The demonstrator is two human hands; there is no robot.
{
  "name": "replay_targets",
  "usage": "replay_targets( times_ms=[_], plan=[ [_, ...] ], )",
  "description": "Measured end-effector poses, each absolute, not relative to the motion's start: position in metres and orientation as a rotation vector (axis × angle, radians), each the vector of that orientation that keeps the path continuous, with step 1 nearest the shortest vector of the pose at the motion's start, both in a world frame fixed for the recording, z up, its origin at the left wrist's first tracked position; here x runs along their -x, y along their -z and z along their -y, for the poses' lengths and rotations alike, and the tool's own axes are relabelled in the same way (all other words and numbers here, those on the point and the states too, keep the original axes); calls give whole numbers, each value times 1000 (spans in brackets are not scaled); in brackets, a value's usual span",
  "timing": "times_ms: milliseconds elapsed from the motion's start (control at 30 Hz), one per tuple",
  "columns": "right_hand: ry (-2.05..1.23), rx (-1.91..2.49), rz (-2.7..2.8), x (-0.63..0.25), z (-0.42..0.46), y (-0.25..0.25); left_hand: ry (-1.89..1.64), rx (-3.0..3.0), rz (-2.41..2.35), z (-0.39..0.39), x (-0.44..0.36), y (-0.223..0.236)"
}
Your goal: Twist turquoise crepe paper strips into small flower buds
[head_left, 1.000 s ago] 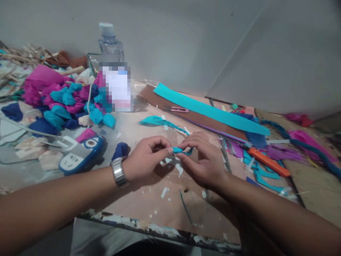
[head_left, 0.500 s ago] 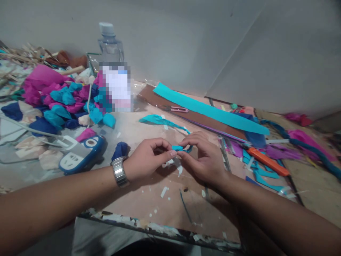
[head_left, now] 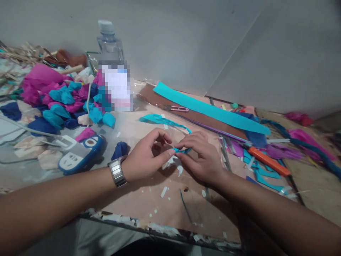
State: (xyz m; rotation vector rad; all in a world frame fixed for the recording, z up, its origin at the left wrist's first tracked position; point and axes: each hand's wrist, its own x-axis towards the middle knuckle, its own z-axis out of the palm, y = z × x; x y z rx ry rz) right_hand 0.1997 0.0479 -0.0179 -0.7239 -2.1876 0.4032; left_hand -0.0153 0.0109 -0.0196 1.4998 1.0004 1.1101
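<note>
A turquoise strip (head_left: 177, 150) is held between the hands, just above the worktop (head_left: 197, 209). It is pinched between thumb and forefinger of the right hand (head_left: 201, 158). At the left hand (head_left: 147, 151), thumb and forefinger are parted; whether the strip is touched by the thumb tip cannot be made out. Part of the strip is concealed by the right hand, so its joining to the twisted turquoise tail (head_left: 160, 120) beyond cannot be confirmed. White scraps (head_left: 172, 161) beneath the fingers are partly covered. The lower part of the bottle (head_left: 109, 46) is masked by pixelation. A dark blue piece (head_left: 119, 150) is partly hidden by the metal watch (head_left: 117, 172). The dark shape (head_left: 154, 247) at the bottom is cut off and not identifiable.

The front edge of the worktop is ragged, with pale scraps stuck along it; between it and the hands, a thin dark strand (head_left: 185, 205) is found. Room is bounded by a smooth grey wall (head_left: 186, 39) ahead, a crumpled, soft-looking heap (head_left: 55, 96) and a rounded power strip (head_left: 80, 154) leftward, and an orange-handled cutter (head_left: 269, 160) rightward. Pink snips (head_left: 178, 108) are laid on a flat brown sheet (head_left: 149, 96).
</note>
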Motion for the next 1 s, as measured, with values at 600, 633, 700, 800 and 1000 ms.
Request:
replay_targets(
  times_ms=[600, 633, 700, 800, 1000],
  plan=[
    [-419, 780, 2128, -199, -45, 15, -1094, -1426, -948, -12, 11, 21],
    [-410, 788, 2131, -199, -46, 15, -1080, -1408, -944, -12, 12, 21],
    [-387, 793, 2147, -200, -47, 16, -1066, -1381, -940, -12, 12, 21],
    [-367, 781, 2163, -200, -48, 18, -1061, -1362, -930, -11, 13, 21],
    [-362, 764, 2191, -199, -47, 18, -1054, -1264, -902, -11, 11, 22]
  ],
)
